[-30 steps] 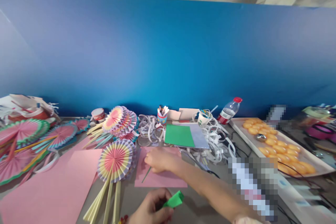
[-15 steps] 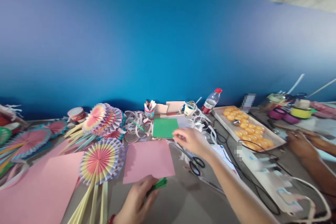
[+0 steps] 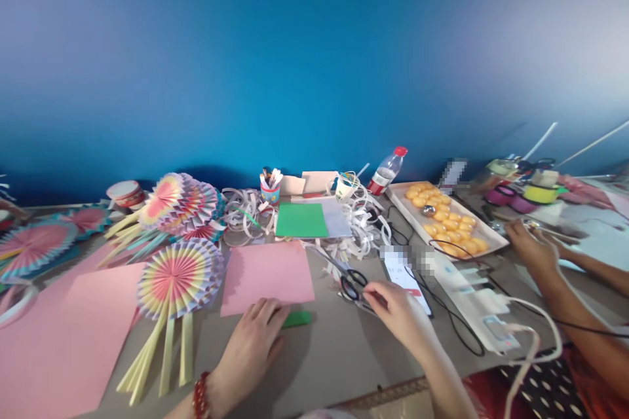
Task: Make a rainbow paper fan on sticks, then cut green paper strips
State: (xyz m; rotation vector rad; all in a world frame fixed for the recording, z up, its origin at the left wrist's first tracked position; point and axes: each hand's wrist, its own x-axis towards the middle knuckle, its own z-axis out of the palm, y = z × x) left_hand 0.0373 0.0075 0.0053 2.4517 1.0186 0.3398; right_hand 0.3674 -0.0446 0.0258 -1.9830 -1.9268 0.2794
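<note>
My left hand (image 3: pixel 253 340) rests on the grey table, its fingers closed over the left end of a narrow folded green paper strip (image 3: pixel 297 319). Just above it lies a pink paper sheet (image 3: pixel 268 278). My right hand (image 3: pixel 398 308) is beside the black handles of the scissors (image 3: pixel 352 283), thumb and fingertips drawn together. A thin silvery tool sticks out from under those fingertips; whether they grip it or the scissors is hidden. Further back, green paper sheets (image 3: pixel 301 220) lie in a stack next to pale paper. A pleated paper fan (image 3: pixel 179 278) lies to the left.
White paper shreds (image 3: pixel 363 226) surround the green stack. Behind stand a pen cup (image 3: pixel 270 191) and a bottle (image 3: pixel 388 171). On the right are a tray of orange balls (image 3: pixel 494 241), a phone (image 3: pixel 405 278), a power strip (image 3: pixel 457 294) with cables, and another person's hands (image 3: pixel 533 249).
My right hand has left the green stack and come nearer, down to the scissors. My left hand has lowered the folded green strip onto the table. The view has tilted slightly.
</note>
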